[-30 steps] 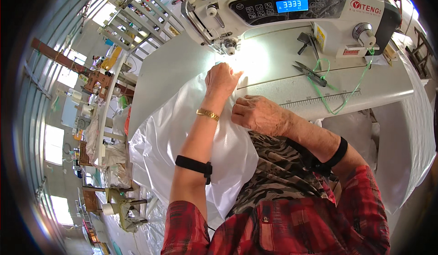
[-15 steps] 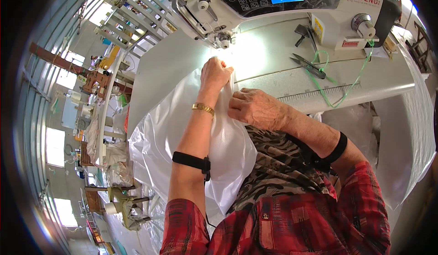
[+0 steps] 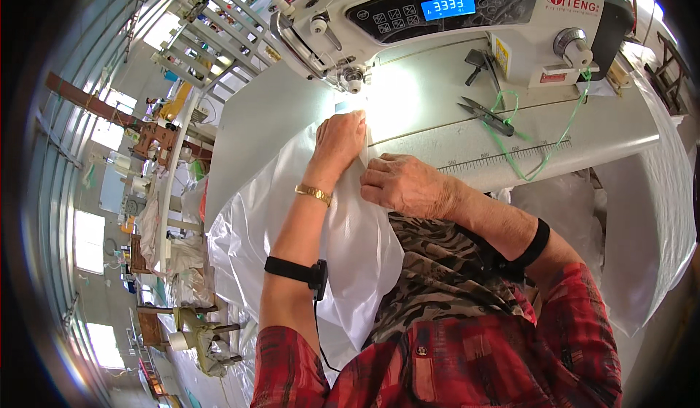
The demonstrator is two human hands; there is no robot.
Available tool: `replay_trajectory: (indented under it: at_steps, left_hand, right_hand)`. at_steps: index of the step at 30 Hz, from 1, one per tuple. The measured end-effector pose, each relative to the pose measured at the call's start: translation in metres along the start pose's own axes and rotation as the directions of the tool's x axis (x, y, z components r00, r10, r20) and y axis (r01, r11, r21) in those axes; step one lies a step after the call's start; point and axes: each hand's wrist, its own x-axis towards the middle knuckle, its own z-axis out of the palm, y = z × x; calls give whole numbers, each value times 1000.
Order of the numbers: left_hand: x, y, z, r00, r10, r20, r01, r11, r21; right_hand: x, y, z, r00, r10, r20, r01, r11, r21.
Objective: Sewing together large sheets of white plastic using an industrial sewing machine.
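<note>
A big sheet of white plastic fabric (image 3: 350,240) hangs from the sewing table down over my lap. My left hand (image 3: 339,140) lies flat on the fabric just in front of the needle area (image 3: 353,80) of the white sewing machine (image 3: 437,21), fingers pressed on the fabric edge. My right hand (image 3: 405,183) sits beside it to the right, fingers curled and pinching the fabric's folded edge at the table's front. A gold bracelet and a black band are on my left forearm, and a black band is on my right.
Thread snips (image 3: 487,115) and a loose green thread (image 3: 536,156) lie on the white table (image 3: 620,127), right of my hands. A ruler strip (image 3: 503,156) runs along the table's front edge. More white fabric (image 3: 656,218) drapes at the right. Other workstations and racks (image 3: 164,189) stand at the left.
Both hands have slid the fabric a little farther toward the needle; the view has shifted slightly, and the hands keep their hold on the fabric.
</note>
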Motion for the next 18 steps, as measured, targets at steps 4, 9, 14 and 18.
replay_trajectory:
  at_steps: [4,9,14,18]
  left_hand:
    - [2,15,-4,999,-4,-43,3,1000,-26]
    - [7,17,-5,995,-98,-19,99,995,5]
    - [1,21,10,980,-123,-158,122,992,-14]
    - [-4,29,9,968,-219,-119,219,976,-18]
  right_hand:
    - [-1,1,-2,999,-26,-28,27,999,29]
    - [1,-1,-1,999,-34,-23,34,999,18]
    - [0,0,-3,999,-18,41,19,1000,-13]
    - [-1,0,-3,999,-37,-17,37,999,23]
